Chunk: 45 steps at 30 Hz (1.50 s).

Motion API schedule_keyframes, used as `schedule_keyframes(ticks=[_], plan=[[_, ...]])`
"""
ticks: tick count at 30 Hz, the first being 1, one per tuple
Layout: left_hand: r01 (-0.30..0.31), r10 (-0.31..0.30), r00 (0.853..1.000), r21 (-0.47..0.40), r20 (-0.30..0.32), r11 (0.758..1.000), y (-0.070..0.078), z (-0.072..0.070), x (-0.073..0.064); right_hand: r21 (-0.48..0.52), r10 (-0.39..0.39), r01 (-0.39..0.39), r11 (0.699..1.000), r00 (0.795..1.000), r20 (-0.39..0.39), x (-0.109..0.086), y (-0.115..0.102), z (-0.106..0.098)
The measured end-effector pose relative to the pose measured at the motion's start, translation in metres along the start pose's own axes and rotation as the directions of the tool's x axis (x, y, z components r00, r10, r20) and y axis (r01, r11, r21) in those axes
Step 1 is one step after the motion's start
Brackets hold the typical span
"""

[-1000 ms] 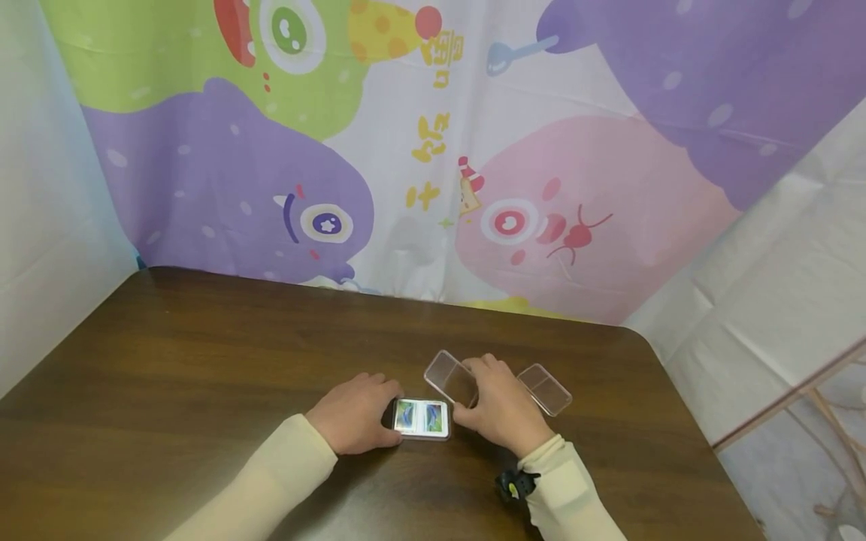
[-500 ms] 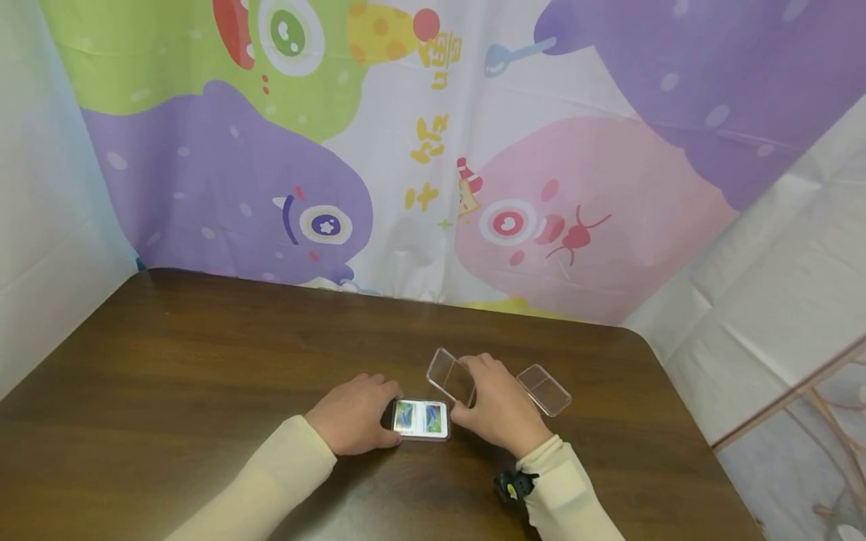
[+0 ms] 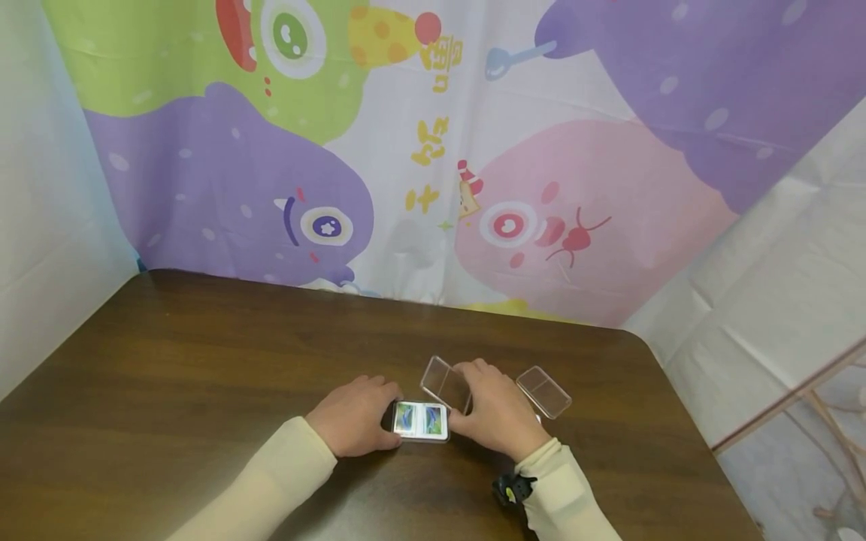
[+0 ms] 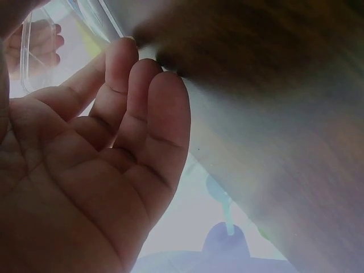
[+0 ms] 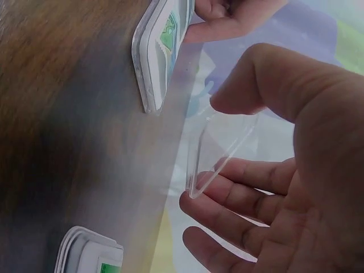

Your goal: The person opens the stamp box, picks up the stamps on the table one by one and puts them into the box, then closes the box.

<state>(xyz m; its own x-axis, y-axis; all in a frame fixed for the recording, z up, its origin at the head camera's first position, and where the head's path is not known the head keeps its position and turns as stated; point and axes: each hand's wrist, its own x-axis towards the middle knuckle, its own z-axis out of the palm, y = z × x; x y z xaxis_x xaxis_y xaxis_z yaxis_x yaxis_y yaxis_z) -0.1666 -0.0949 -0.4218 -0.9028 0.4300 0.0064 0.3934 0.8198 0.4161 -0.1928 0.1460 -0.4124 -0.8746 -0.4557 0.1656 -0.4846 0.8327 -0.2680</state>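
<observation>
My left hand [image 3: 355, 417] grips the left end of a small clear plastic box [image 3: 421, 421], thumb at the near side and fingers at the far side. White contents printed with two colourful pictures fill the box, which lies on the table. My right hand [image 3: 502, 415] pinches a clear plastic lid [image 3: 443, 379] by its edges, as the right wrist view shows. The lid is tilted, raised just beyond the box's right end. In the left wrist view, fingertips [image 4: 122, 54] reach a clear edge at the top; the thumb is mostly cut off.
A second clear plastic case [image 3: 544, 392] lies on the brown table [image 3: 223, 361] behind my right hand. At the lower left of the right wrist view is a clear case [image 5: 94, 256] with white and green contents. A cartoon-printed curtain [image 3: 406, 150] hangs behind the table.
The right hand has brought the lid slightly left and nearer the box, with a small change in its tilt. The left hand and the box stay where they were.
</observation>
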Motion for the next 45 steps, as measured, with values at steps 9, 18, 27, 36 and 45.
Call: schedule_keyframes(ticks=[9, 18, 27, 36, 45], plan=[[-0.008, 0.008, 1.000, -0.001, -0.008, 1.000, -0.001, 0.002, 0.001, 0.016, -0.058, 0.057, 0.998, 0.995, 0.079, -0.002, -0.002, 0.001], [0.006, -0.006, 1.000, -0.005, -0.015, 1.000, -0.001, 0.003, 0.002, -0.008, -0.099, 0.102, 0.995, 0.975, 0.197, -0.004, -0.006, 0.003], [0.009, -0.009, 1.000, -0.005, -0.014, 1.000, -0.001, 0.003, 0.003, 0.001, -0.144, 0.147, 0.989, 0.967, 0.212, -0.003, -0.008, 0.008], [0.016, -0.016, 1.000, 0.010, -0.008, 1.000, 0.000, 0.002, 0.003, -0.001, -0.167, 0.171, 0.985, 0.965, 0.203, -0.002, -0.010, 0.009], [0.013, -0.013, 1.000, 0.000, -0.007, 1.000, 0.000, 0.001, 0.002, -0.004, -0.183, 0.188, 0.982, 0.964, 0.195, -0.002, -0.011, 0.010]])
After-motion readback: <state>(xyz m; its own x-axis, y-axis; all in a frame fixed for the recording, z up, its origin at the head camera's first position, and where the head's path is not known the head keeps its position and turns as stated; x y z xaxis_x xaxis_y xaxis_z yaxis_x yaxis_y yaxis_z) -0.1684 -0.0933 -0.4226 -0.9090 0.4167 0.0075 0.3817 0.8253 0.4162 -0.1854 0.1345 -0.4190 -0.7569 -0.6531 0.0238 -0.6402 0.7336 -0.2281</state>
